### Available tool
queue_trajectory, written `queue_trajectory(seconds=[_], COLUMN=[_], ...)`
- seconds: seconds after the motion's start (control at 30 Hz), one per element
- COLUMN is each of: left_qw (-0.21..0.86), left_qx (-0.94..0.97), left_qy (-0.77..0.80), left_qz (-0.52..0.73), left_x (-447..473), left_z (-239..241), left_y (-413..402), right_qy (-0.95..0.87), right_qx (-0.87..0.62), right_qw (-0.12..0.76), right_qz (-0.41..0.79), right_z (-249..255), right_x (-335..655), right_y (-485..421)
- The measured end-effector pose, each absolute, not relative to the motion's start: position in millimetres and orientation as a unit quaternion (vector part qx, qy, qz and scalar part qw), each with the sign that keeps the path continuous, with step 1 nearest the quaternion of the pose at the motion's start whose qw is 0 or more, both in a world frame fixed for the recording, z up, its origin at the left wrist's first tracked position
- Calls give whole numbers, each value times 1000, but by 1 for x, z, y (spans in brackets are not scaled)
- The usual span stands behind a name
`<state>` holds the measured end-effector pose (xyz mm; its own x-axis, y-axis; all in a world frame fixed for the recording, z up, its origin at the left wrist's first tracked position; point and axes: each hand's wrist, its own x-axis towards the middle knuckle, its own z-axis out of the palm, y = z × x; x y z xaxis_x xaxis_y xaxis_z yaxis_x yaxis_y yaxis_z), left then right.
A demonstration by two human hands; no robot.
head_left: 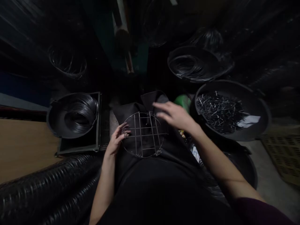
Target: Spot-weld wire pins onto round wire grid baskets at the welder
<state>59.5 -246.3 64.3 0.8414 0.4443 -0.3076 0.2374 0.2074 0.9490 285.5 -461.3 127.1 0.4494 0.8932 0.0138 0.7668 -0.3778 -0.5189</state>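
A round wire grid [142, 134], a ring crossed by straight wires, lies on the dark cloth over my lap. My left hand [117, 139] pinches its left rim with curled fingers. My right hand [174, 116] hovers over the grid's upper right edge, fingers stretched out and apart, holding nothing. It is slightly blurred.
A black basin [255, 131] of short wire pieces stands at the right. Another basin [53, 125] with a wire coil sits at the left on a dark tray. A third basin [211, 75] with wire rings is behind. Black ribbed rolls [47, 190] lie at lower left. A green object [182, 100] shows behind my right hand.
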Motion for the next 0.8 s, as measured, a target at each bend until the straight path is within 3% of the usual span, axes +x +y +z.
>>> queue_trajectory(seconds=[0.1, 0.23, 0.33, 0.43, 0.5, 0.6, 0.8], left_qw=[718, 682, 697, 752, 780, 794, 762], left_qx=[610, 657, 654, 585, 542, 520, 588], left_qy=[329, 316, 288, 290, 294, 292, 260], left_qz=[63, 57, 58, 87, 108, 117, 80], left_x=[62, 56, 48, 47, 53, 70, 106], left_z=[36, 27, 29, 31, 31, 30, 34], left_y=[-251, -246, -241, -241, -240, -233, -213], right_qy=[-496, -567, -407, -242, -282, -364, -247], right_qx=[-829, -812, -913, -967, -954, -927, -933], right_qw=[256, 131, 30, 2, 18, 87, 244], right_qz=[19, 36, 12, -83, -96, -25, 91], right_z=[91, 54, 63, 81, 78, 46, -15], right_x=[342, 403, 442, 460, 444, 379, 218], right_y=[-432, -378, -367, -384, -403, -439, -527])
